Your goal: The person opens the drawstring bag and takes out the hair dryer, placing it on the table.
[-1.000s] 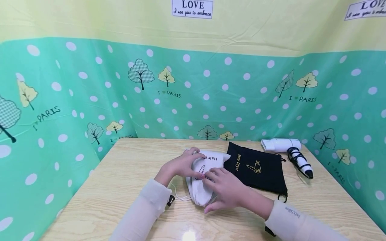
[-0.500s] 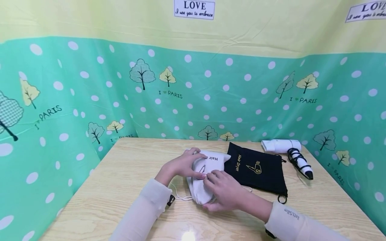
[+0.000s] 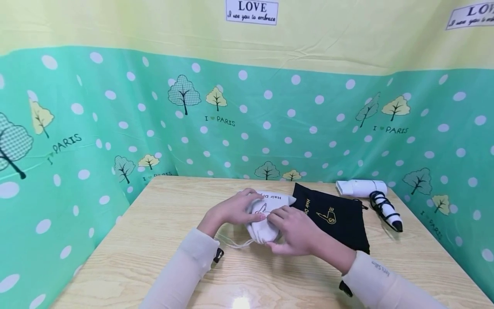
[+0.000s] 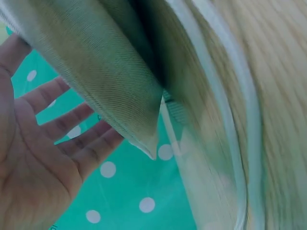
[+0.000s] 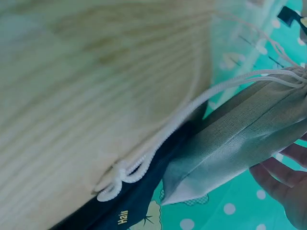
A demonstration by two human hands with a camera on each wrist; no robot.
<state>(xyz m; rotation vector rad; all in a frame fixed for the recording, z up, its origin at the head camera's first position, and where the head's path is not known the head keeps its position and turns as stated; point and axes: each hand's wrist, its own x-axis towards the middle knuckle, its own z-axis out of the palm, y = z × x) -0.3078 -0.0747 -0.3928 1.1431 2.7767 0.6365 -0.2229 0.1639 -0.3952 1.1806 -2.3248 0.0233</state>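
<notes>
A white drawstring bag (image 3: 266, 231) printed "Hair Dry…" sits mid-table, its gathered neck toward me and something bulky filling it. My left hand (image 3: 237, 209) holds its far left side, thumb across the printed face; in the left wrist view that hand's fingers (image 4: 74, 117) lie along the bag's edge. On the right, my right hand (image 3: 295, 229) grips the bag, fingers over the top and thumb low by the neck. White cords (image 3: 241, 246) trail left from the neck. In the right wrist view, the pale bag (image 5: 249, 129) and its knotted cord (image 5: 182, 112) show. The contents are hidden.
A black drawstring bag (image 3: 339, 223) with a gold dryer print lies flat just right of the white one. Behind it, a white hair dryer (image 3: 362, 187) rests with black cord wound round its handle (image 3: 386, 212). A polka-dot curtain (image 3: 231, 141) stands behind the table.
The near end of the white bag has moved away from me, and the bag looks shorter. My right hand has shifted forward and slightly right with it; my left hand has barely moved.
</notes>
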